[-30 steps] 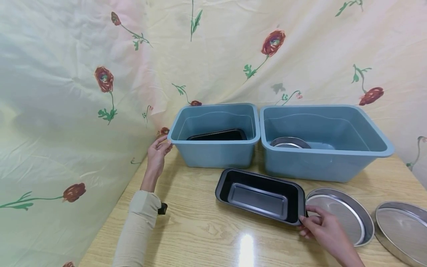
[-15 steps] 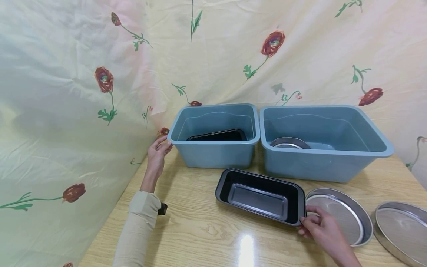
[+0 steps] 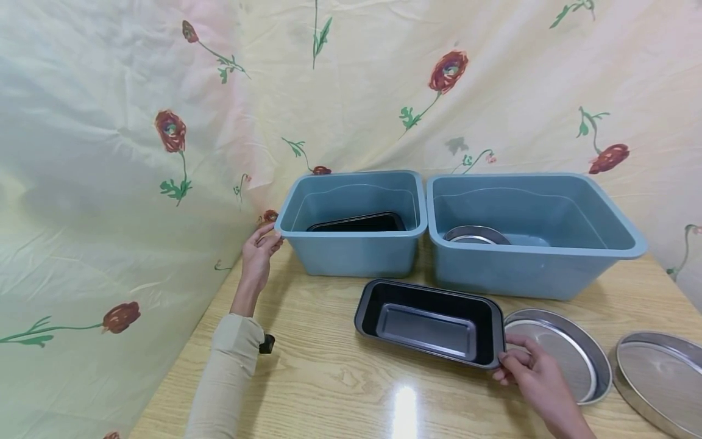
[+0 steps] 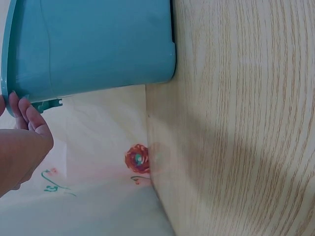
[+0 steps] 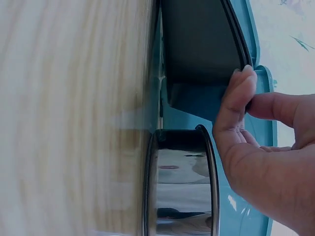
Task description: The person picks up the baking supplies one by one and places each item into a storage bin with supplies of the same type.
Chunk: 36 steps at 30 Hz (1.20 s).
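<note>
At the right end of a black loaf pan [image 3: 428, 326], my right hand [image 3: 534, 372] pinches the rim between thumb and fingers. In the right wrist view the thumb and fingertips meet on the loaf pan's [image 5: 204, 44] rim. My left hand [image 3: 260, 250] holds the front left corner of the left blue plastic bin [image 3: 356, 253] by its rim. Seen from the left wrist, the fingers lie under the rim of the bin [image 4: 103, 44]. Inside that bin leans another black pan [image 3: 364, 223], mostly hidden by the front wall.
A second blue bin [image 3: 526, 271] stands to the right, with a round metal pan [image 3: 477, 234] inside. Two round silver pans, one near my right hand [image 3: 559, 347] and one farther right [image 3: 663, 378], lie on the wooden table [image 3: 318, 366]. Floral cloth [image 3: 351, 91] hangs behind.
The loaf pan and my right hand have shifted slightly to the right. The nearer silver pan has slid a little left. My left hand has stayed at the bin's corner.
</note>
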Each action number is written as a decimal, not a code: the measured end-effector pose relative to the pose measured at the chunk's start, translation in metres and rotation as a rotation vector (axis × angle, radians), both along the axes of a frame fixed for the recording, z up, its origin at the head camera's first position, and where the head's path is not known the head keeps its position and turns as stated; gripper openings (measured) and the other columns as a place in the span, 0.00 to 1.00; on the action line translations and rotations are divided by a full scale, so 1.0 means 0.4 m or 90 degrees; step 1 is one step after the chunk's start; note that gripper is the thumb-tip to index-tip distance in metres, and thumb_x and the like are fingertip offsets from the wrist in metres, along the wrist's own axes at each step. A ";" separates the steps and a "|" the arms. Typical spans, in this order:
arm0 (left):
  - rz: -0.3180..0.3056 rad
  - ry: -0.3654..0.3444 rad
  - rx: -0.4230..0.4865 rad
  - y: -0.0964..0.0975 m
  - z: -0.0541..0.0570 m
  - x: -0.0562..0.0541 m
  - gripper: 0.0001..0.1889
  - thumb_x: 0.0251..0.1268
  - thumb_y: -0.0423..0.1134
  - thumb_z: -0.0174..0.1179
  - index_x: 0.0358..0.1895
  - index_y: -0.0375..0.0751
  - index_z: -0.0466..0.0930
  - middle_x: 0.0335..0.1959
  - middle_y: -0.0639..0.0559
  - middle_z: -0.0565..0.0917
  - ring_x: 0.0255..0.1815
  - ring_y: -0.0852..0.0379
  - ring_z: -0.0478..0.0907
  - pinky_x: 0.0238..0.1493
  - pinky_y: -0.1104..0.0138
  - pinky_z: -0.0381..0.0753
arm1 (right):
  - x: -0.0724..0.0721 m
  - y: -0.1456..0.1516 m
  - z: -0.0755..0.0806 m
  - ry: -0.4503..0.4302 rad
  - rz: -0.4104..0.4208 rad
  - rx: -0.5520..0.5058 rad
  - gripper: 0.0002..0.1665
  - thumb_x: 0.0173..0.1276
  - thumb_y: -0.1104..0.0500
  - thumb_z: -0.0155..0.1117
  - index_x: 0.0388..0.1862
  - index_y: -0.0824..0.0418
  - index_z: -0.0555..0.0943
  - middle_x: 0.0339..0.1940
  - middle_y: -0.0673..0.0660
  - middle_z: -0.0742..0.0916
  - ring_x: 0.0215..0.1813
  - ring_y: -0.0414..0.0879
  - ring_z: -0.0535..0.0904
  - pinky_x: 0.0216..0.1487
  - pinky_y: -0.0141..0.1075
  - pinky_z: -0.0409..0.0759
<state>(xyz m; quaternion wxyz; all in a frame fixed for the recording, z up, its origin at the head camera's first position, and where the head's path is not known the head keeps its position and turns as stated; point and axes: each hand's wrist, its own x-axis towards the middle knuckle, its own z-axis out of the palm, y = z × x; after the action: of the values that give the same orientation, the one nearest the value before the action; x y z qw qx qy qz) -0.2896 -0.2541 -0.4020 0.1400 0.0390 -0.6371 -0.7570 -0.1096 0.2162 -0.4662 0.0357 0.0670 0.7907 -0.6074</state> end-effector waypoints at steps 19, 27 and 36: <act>-0.008 -0.001 0.002 -0.004 0.003 0.004 0.21 0.76 0.28 0.58 0.67 0.24 0.71 0.31 0.59 0.86 0.36 0.64 0.83 0.49 0.72 0.80 | 0.010 0.027 -0.035 0.114 -0.023 -0.206 0.17 0.74 0.78 0.52 0.53 0.62 0.74 0.31 0.54 0.87 0.27 0.42 0.81 0.30 0.30 0.82; -0.001 0.002 0.003 -0.002 0.000 0.001 0.20 0.76 0.27 0.58 0.66 0.23 0.72 0.31 0.57 0.85 0.35 0.63 0.82 0.46 0.72 0.80 | 0.012 0.028 -0.038 0.137 -0.010 -0.214 0.20 0.74 0.79 0.51 0.53 0.58 0.76 0.32 0.55 0.87 0.27 0.41 0.81 0.29 0.30 0.81; -0.006 -0.005 0.001 -0.003 -0.001 0.003 0.20 0.77 0.28 0.58 0.67 0.25 0.71 0.31 0.58 0.86 0.36 0.63 0.82 0.49 0.71 0.80 | 0.013 0.029 -0.038 0.152 -0.006 -0.228 0.26 0.76 0.78 0.50 0.50 0.47 0.79 0.31 0.54 0.87 0.28 0.41 0.81 0.30 0.30 0.81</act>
<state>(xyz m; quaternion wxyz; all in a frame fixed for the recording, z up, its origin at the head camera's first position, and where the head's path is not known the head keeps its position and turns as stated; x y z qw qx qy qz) -0.2886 -0.2555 -0.4023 0.1335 0.0391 -0.6374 -0.7579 -0.1042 0.2280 -0.4815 -0.0498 -0.0091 0.6684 -0.7420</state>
